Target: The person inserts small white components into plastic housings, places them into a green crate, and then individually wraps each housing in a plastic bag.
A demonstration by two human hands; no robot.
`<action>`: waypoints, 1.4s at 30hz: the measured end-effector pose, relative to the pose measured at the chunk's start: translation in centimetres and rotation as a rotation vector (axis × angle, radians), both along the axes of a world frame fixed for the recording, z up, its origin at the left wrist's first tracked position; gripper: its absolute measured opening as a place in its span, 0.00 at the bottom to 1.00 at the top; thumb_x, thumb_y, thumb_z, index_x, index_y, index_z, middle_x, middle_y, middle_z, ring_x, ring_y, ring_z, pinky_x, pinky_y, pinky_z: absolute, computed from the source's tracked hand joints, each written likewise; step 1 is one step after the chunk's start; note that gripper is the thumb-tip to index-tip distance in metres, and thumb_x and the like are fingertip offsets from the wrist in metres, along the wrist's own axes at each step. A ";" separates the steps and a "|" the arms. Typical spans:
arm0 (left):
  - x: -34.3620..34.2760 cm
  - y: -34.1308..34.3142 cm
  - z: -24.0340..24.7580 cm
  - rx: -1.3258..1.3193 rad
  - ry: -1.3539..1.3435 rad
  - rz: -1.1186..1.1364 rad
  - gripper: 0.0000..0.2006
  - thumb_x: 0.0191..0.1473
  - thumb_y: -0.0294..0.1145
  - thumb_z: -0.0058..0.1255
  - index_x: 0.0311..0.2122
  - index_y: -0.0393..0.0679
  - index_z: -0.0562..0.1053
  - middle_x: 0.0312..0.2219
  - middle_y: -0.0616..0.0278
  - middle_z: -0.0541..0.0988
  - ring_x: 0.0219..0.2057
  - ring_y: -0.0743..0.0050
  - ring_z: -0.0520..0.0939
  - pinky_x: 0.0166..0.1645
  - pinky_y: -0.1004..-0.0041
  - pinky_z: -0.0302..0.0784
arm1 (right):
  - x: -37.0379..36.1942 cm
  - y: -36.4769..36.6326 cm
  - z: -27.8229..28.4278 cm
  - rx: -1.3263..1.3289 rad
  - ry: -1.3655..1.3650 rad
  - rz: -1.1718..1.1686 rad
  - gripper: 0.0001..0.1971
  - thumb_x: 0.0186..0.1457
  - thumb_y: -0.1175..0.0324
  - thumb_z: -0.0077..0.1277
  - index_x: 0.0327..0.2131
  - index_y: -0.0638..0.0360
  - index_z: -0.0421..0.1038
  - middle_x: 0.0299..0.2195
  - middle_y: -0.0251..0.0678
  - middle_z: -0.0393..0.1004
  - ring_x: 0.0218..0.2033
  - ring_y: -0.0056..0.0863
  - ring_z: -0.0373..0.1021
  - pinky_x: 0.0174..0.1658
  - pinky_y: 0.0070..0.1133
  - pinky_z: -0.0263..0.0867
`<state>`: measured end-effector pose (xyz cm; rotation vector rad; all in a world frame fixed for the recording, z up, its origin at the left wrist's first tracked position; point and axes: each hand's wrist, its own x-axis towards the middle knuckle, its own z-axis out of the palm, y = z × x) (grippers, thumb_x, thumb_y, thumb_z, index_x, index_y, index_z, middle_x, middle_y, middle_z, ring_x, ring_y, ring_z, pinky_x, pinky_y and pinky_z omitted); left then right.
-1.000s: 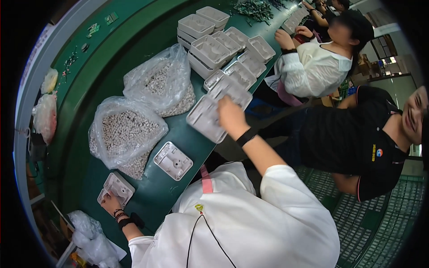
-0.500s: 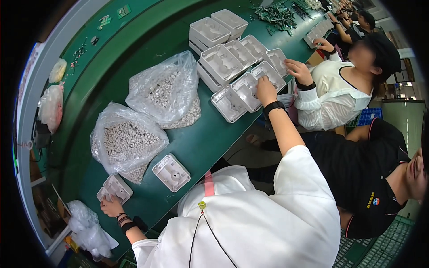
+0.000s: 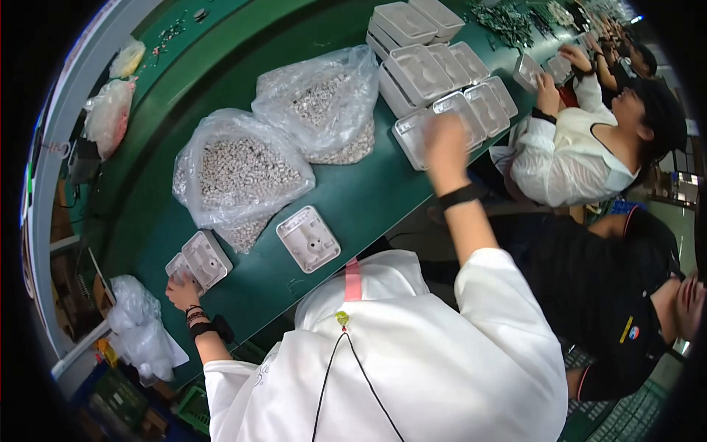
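Observation:
At the left end of the green bench, my left hand (image 3: pixel 182 292) has its fingers over the near edge of a white plastic housing (image 3: pixel 177 266), gripping it. Another open white housing (image 3: pixel 207 260) stands right against that one. My right hand (image 3: pixel 447 144) is smeared by motion, in front of the nearest housing (image 3: pixel 409 137) of a stacked group; whether it holds anything cannot be made out. Between my hands, a single housing (image 3: pixel 308 239) lies open side up near the bench edge, apart from both.
Two clear plastic bags (image 3: pixel 247 173) of small whitish parts sit mid-bench. Stacked housings (image 3: pixel 420 70) fill the right side, with a pile of dark green pieces (image 3: pixel 502 23) beyond. A co-worker in white (image 3: pixel 567 158) sits at right; a person in black (image 3: pixel 589 287) is nearer.
The whole view has shifted. My right hand has drawn back from inside the grouped housings toward me. The co-worker's hands have moved away from those housings. My left hand stays at its housing.

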<state>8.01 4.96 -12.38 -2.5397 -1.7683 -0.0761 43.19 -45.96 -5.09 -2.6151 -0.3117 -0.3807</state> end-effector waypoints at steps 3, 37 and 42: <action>0.1 2.4 -1.6 -0.102 -0.123 -0.037 0.25 0.44 0.48 0.46 0.45 0.44 0.64 0.41 0.49 0.66 0.42 0.50 0.68 0.45 0.61 0.63 | -11.1 9.4 -0.7 -0.112 0.473 0.267 0.11 0.47 0.63 0.45 0.28 0.61 0.63 0.26 0.44 0.66 0.29 0.43 0.67 0.31 0.34 0.63; 2.9 -3.8 -0.4 -0.169 -0.217 0.025 0.36 0.31 0.46 0.55 0.46 0.36 0.59 0.41 0.45 0.69 0.43 0.50 0.70 0.47 0.63 0.65 | 2.7 -5.6 -5.2 -0.610 -0.156 0.053 0.14 0.42 0.67 0.49 0.36 0.55 0.65 0.31 0.38 0.68 0.35 0.36 0.65 0.35 0.30 0.63; 1.9 -6.0 -0.6 -0.097 -0.135 0.084 0.33 0.31 0.47 0.54 0.43 0.40 0.59 0.39 0.48 0.69 0.42 0.51 0.70 0.45 0.60 0.63 | 3.0 -4.8 -3.6 -0.689 -0.041 -0.019 0.21 0.38 0.59 0.54 0.37 0.56 0.64 0.32 0.40 0.68 0.36 0.39 0.65 0.36 0.31 0.62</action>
